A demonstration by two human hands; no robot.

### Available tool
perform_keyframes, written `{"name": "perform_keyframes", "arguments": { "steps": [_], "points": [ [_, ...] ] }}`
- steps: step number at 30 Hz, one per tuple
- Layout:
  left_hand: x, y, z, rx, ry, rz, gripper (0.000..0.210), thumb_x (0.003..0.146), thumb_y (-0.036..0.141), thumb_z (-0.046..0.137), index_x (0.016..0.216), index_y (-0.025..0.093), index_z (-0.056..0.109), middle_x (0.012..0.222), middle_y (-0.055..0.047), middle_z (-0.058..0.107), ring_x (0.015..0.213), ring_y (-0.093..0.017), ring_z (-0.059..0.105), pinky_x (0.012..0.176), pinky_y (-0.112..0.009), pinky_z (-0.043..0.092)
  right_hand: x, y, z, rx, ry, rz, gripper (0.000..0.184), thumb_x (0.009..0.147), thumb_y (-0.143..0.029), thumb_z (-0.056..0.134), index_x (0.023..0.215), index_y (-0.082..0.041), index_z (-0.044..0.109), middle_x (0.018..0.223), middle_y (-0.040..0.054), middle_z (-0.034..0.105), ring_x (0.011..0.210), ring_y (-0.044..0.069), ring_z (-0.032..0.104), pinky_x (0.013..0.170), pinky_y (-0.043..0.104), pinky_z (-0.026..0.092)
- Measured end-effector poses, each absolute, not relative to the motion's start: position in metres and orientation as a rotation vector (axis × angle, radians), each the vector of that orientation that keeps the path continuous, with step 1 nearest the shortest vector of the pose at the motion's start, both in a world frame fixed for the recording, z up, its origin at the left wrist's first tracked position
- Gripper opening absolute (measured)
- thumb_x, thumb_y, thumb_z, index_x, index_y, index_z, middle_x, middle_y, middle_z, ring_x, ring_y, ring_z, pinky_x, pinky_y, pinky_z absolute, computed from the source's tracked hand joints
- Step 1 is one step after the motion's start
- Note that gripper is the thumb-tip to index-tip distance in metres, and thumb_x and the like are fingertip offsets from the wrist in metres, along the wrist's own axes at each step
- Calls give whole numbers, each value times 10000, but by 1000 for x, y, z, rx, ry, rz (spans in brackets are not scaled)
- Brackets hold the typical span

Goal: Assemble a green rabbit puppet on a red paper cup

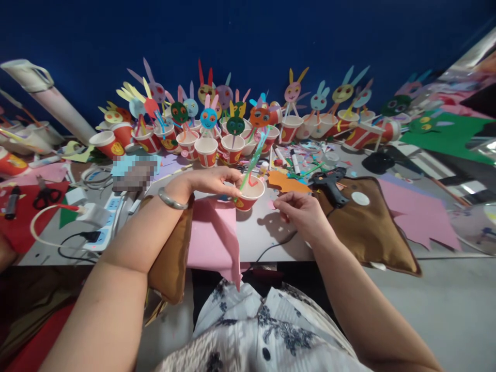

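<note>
My left hand [215, 183], with a bangle on the wrist, is closed at the left rim of a red and white paper cup [250, 199]. A green strip [253, 161] rises tilted out of this cup beside my fingertips, and a curved red strip [253, 182] shows inside it. To the right of the cup, my right hand [298, 209] pinches a small pink paper piece [272, 205] between thumb and finger, low over the table. Pink paper sheets [213, 227] lie below my left wrist.
Several paper cups with rabbit-faced figures [209, 119] stand along the blue wall. A black glue gun [331, 186] rests by a brown cushion [360, 222] on the right. On the left are a power strip [106, 222], cables and scissors [46, 194]. Orange paper [289, 182] lies behind my right hand.
</note>
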State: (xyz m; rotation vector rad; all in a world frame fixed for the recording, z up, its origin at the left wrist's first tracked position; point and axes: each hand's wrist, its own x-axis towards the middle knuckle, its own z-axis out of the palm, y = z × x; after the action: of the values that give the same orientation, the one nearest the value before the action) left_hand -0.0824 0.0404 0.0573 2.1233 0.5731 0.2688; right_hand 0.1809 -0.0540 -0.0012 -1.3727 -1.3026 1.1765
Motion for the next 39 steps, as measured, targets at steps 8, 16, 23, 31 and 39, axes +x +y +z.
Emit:
{"name": "perform_keyframes", "arguments": {
  "steps": [8, 16, 23, 31, 39],
  "points": [
    [-79, 36, 56, 2013, 601, 301, 320, 844, 439, 661, 948, 137, 660, 911, -39, 643, 820, -155, 585, 730, -261, 438, 166, -71, 17, -1196, -1284, 1113, 295, 732, -374, 814, 837, -196, 602, 651, -44, 608, 444, 70, 509, 432, 212, 404],
    [-73, 34, 54, 2099, 640, 281, 297, 834, 430, 644, 858, 134, 633, 878, -29, 591, 781, -145, 545, 674, -253, 404, 150, -79, 25, -1150, -1565, 898, 89, 840, -268, 671, 846, -207, 606, 749, -7, 636, 520, 89, 541, 487, 233, 459],
    [-78, 39, 52, 2170, 514, 235, 297, 840, 436, 627, 780, 145, 617, 834, -20, 545, 775, -149, 514, 703, -265, 398, 150, -84, 26, -1146, -1758, 967, 145, 846, -182, 535, 826, -194, 678, 771, 13, 641, 554, 98, 546, 502, 230, 434],
    [-77, 38, 52, 2155, 517, 207, 300, 852, 428, 626, 756, 148, 578, 774, -2, 519, 709, -128, 486, 648, -254, 371, 159, -82, 26, -1100, -1661, 1084, 99, 860, -230, 595, 835, -188, 681, 772, 9, 633, 531, 86, 529, 499, 229, 426],
    [-84, 44, 45, 1982, 478, 183, 228, 840, 371, 643, 821, 146, 612, 765, -15, 567, 650, -120, 509, 582, -243, 381, 165, -79, 29, -1102, -1587, 1165, 161, 844, -338, 683, 845, -180, 714, 663, 8, 624, 520, 112, 550, 497, 253, 454]
  ]
}}
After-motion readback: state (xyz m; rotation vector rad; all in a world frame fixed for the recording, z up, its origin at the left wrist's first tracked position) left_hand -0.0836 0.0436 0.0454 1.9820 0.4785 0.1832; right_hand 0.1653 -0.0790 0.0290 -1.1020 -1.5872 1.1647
